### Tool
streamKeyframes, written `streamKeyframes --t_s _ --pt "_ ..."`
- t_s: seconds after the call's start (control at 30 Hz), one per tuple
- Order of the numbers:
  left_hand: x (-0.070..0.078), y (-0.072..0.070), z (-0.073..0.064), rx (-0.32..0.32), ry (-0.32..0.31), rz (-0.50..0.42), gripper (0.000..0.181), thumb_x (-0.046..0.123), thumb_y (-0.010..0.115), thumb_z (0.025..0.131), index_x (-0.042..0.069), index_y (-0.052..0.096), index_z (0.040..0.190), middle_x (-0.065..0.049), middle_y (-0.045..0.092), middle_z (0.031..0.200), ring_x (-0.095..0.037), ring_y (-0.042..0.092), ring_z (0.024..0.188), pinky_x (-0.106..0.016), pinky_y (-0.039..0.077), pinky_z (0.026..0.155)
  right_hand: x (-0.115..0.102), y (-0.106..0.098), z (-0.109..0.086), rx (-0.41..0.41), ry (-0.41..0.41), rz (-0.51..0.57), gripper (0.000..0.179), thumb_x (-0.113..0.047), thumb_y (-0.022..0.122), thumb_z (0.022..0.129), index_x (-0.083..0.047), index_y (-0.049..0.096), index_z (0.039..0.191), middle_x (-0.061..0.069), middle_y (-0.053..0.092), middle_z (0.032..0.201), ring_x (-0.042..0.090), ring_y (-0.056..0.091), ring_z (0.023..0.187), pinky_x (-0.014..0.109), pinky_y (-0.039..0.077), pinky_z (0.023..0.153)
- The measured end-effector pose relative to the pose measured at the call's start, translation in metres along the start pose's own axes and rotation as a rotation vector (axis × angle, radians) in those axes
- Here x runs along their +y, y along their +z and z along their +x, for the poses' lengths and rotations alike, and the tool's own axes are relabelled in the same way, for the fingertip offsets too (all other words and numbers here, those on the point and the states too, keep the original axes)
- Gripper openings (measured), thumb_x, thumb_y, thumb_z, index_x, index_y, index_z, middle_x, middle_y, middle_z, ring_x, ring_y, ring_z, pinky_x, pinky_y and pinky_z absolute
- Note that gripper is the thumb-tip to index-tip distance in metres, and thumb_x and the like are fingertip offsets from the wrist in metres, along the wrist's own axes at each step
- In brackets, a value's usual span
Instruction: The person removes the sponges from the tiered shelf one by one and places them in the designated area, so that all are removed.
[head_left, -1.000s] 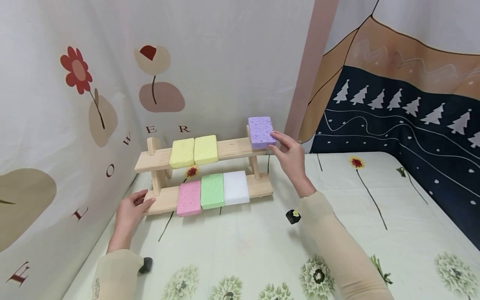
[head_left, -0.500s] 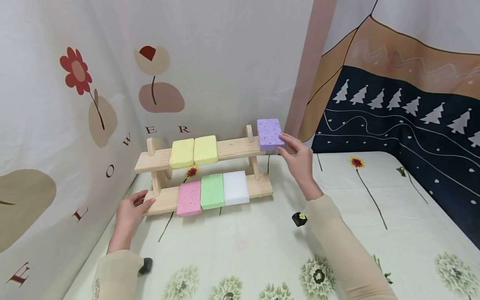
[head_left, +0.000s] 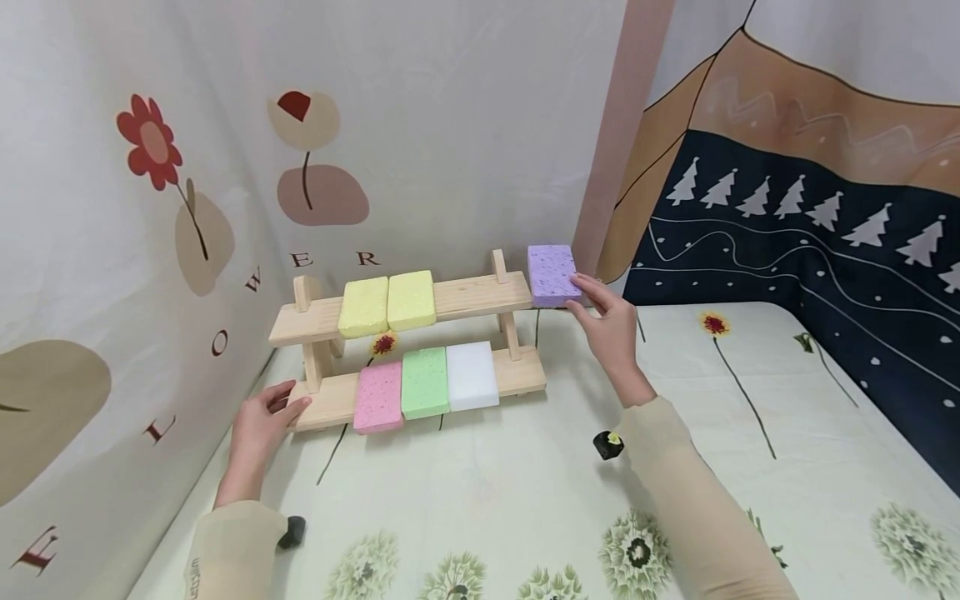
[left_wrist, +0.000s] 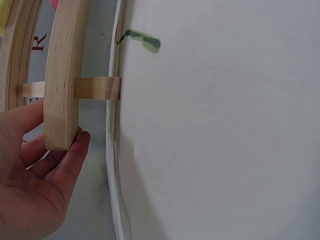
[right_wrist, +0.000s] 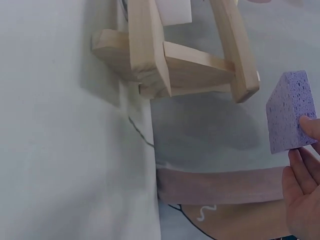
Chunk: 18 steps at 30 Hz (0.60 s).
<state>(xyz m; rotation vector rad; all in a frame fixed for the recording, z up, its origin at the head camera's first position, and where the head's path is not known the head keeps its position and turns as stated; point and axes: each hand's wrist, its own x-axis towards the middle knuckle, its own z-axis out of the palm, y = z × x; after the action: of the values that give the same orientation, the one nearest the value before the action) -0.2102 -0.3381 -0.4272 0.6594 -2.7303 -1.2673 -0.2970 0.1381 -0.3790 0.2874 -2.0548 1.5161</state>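
Observation:
A purple sponge is pinched at its right edge by my right hand, just past the right end of the upper board. In the right wrist view, thumb and fingers hold the sponge in the air, apart from the rack. My left hand grips the left end of the lower board of a two-tier wooden rack; the left wrist view shows fingers curled under the board end. Two yellow sponges lie side by side on the upper board. Pink, green and white sponges line the lower one.
The rack stands on a pale flower-printed cloth. A white printed curtain hangs close behind it and along the left side. At the right, a dark panel with tree prints backs the cloth.
My right hand has carried the purple sponge rightward and slightly down, from over the right part of the upper board to beyond its end. The left hand and the rack have stayed put.

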Motion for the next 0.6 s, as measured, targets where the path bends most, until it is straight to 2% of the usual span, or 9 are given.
streamKeyframes --t_s 0.23,0.43,0.6 --pt "-0.001 -0.001 0.000 0.004 0.006 0.003 0.063 0.033 0.063 0.098 0.004 0.042 0.150 -0.028 0.048 0.147 -0.040 0.048 0.133 -0.043 0.053 0.095 0.004 -0.004 -0.004 0.004 0.032 0.001 0.038 -0.003 0.073 0.088 -0.002 0.068 0.126 0.015 0.065 0.134 0.026 0.054 0.136 0.024 0.046 0.106" --pt "-0.001 -0.001 0.000 0.008 0.003 0.014 0.063 0.034 0.063 0.098 0.005 0.042 0.150 -0.026 0.049 0.147 -0.039 0.049 0.133 -0.031 0.055 0.085 0.007 -0.007 -0.007 0.015 0.051 -0.017 0.038 -0.003 0.073 0.089 -0.003 0.068 0.126 0.016 0.065 0.134 0.027 0.056 0.134 0.024 0.047 0.105" --pt "-0.001 0.000 0.000 0.009 0.008 0.006 0.062 0.033 0.063 0.099 0.006 0.042 0.151 -0.027 0.048 0.148 -0.040 0.049 0.134 -0.044 0.053 0.097 0.012 -0.008 -0.010 0.020 0.077 -0.046 0.038 -0.003 0.073 0.089 -0.003 0.068 0.127 0.015 0.065 0.134 0.027 0.059 0.130 0.023 0.047 0.104"
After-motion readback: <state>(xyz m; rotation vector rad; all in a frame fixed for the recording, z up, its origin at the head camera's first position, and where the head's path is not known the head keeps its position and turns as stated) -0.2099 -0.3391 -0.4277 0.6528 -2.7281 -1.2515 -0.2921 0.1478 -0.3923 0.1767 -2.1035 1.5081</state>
